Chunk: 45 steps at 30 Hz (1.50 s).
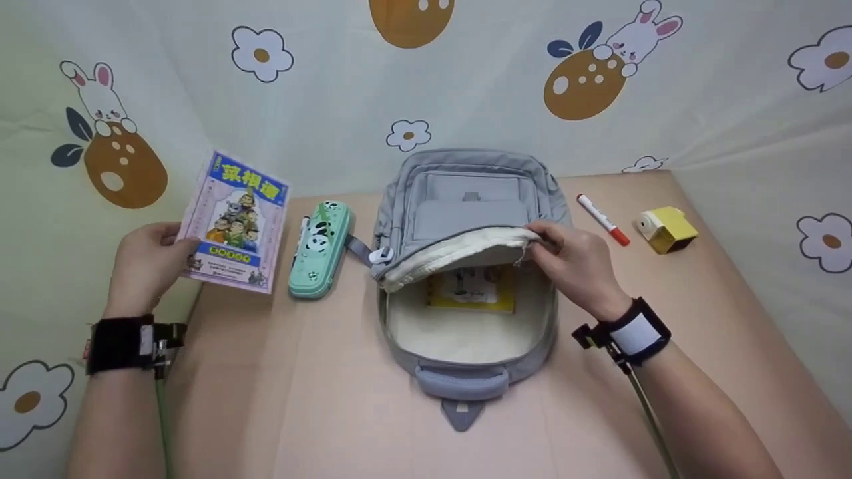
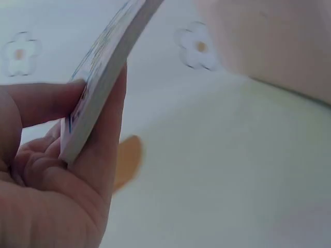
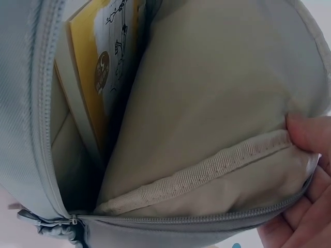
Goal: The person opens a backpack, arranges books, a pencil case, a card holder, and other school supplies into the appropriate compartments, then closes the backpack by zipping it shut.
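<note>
My left hand (image 1: 150, 263) pinches a pink and blue book (image 1: 236, 229) by its lower left edge, thumb on the cover, and holds it up left of the bag. In the left wrist view the book (image 2: 101, 85) shows edge-on between thumb and fingers. A grey backpack (image 1: 469, 382) lies on the table with its main compartment unzipped. My right hand (image 1: 579, 266) pinches the edge of the raised flap (image 1: 459, 249) at its right side. Inside the backpack is a yellow book (image 1: 472, 293); its upper part is hidden by the flap in the head view.
A mint pencil case (image 1: 321, 249) with pandas lies on the table (image 1: 333, 399) left of the backpack. To the right are a white marker with a red cap (image 1: 602, 218) and a yellow box-shaped item (image 1: 667, 229). A patterned cloth (image 1: 333, 120) hangs behind.
</note>
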Each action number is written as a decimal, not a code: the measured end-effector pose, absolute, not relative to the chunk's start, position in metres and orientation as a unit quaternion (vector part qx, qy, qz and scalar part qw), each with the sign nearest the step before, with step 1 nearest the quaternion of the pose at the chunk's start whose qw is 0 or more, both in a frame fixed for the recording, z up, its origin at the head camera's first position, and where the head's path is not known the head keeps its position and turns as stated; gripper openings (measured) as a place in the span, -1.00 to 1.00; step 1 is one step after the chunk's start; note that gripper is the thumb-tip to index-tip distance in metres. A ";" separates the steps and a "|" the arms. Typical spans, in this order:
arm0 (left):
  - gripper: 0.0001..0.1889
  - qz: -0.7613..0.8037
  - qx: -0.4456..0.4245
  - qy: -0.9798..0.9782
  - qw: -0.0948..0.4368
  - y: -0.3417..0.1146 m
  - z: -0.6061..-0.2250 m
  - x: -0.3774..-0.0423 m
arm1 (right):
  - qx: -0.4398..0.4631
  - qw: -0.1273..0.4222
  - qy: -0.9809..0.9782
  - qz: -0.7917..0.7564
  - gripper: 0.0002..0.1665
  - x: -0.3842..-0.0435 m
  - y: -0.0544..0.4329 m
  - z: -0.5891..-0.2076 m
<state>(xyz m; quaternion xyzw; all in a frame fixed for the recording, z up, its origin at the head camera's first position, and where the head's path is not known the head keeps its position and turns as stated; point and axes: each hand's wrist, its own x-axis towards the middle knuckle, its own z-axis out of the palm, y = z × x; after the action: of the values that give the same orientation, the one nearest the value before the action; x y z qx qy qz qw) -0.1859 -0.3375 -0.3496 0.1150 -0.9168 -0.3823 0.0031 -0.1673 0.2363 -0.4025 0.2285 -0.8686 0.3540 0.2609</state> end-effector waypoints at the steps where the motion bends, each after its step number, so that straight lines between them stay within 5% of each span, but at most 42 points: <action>1: -0.29 -0.394 0.100 -0.914 -0.012 -0.335 -0.346 -0.182 | 0.223 0.265 -0.868 0.355 -0.72 -0.168 0.236 -0.402; 8: -0.18 -0.441 0.015 -0.882 -0.164 -0.329 -0.336 -0.167 | 0.166 0.283 -0.870 0.369 -0.72 -0.175 0.231 -0.393; 18: -0.45 -0.499 -0.094 -0.788 -0.349 -0.323 -0.371 -0.161 | 0.145 0.282 -0.873 0.371 -0.73 -0.182 0.225 -0.388; 27: -0.58 -0.522 -0.137 -0.730 -0.419 -0.265 -0.402 -0.160 | 0.131 0.278 -0.875 0.374 -0.73 -0.186 0.230 -0.388; 34: -0.58 -0.520 -0.134 -0.727 -0.428 -0.261 -0.411 -0.151 | 0.123 0.288 -0.869 0.382 -0.74 -0.191 0.229 -0.384; 45: -0.60 -0.630 -0.111 -0.642 -0.423 -0.173 -0.435 -0.153 | 0.126 0.298 -0.864 0.386 -0.74 -0.191 0.226 -0.382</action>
<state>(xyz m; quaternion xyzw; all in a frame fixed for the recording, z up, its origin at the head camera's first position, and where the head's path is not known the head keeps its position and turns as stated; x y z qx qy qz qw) -0.1532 -0.1730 -0.4348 -0.1113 -0.6417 -0.6299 -0.4232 -0.1908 0.2260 -0.3822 0.1260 -0.8637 0.3862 0.2984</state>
